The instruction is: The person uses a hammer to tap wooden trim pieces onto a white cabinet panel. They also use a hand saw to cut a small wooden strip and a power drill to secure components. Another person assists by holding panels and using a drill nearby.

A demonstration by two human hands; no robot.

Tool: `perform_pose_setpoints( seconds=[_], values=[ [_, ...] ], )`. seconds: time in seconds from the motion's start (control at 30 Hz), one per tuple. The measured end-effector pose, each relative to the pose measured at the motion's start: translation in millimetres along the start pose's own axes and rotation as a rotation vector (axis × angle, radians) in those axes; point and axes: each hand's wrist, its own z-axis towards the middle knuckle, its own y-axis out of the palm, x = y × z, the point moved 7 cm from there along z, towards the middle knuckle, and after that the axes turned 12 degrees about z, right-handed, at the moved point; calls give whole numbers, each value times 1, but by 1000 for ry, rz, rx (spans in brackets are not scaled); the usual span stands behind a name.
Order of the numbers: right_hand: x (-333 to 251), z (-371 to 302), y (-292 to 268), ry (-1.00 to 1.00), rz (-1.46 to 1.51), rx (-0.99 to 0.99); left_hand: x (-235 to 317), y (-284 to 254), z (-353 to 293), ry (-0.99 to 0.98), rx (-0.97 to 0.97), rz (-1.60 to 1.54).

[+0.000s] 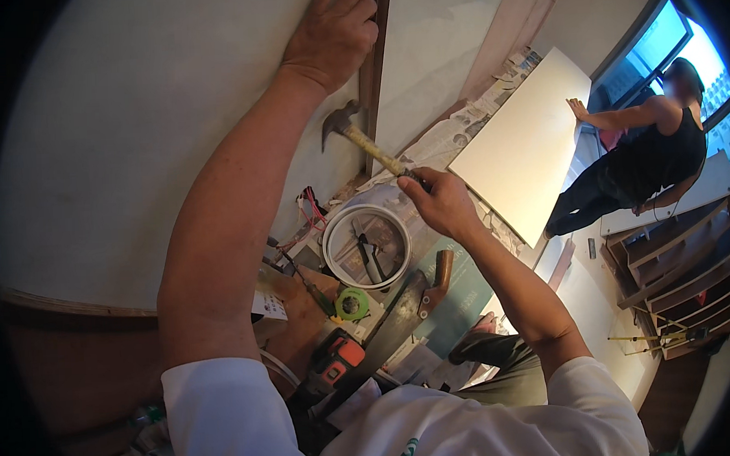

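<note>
My right hand (443, 202) is wrapped round the dark grip of a claw hammer (375, 150). Its yellowish handle slants up to the left, and the metal head hangs in the air beside a brown wooden strip (370, 85). Higher up, my left hand (330, 35) is against that strip with its fingers curled closed; whatever they may pinch is hidden. The strip runs upright between pale wall panels. Below the hammer stands a round white bucket (327, 250) with a few dark tools inside.
Around the bucket are a handsaw (401, 309), a green tape roll (352, 304), a red and black power tool (338, 358) and red wires (311, 207). At right, a person (663, 142) touches a large white board (528, 139). Brown wooden shelving (675, 251) stands near a yellow tripod (667, 337).
</note>
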Motion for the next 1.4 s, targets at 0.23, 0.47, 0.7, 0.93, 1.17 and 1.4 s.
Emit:
perform_pose_setpoints(
  seconds=[0.23, 0.47, 0.7, 0.93, 1.17, 1.4],
  values=[
    [10, 9, 1, 33, -71, -21, 2, -3, -1, 3, 21, 14],
    [2, 3, -6, 13, -92, 7, 1, 0, -1, -29, -5, -25],
    [-12, -14, -19, -2, -83, -5, 33, 31, -35, 74, -246, -66],
    [-6, -21, -33, -1, -122, -15, 47, 37, -47, 55, -246, 18],
    [-5, -10, -19, -38, -147, -75, 45, 39, -40, 66, -219, 64],
    [3, 9, -10, -10, -106, 5, 42, 42, -43, 30, -202, 41]
  ],
)
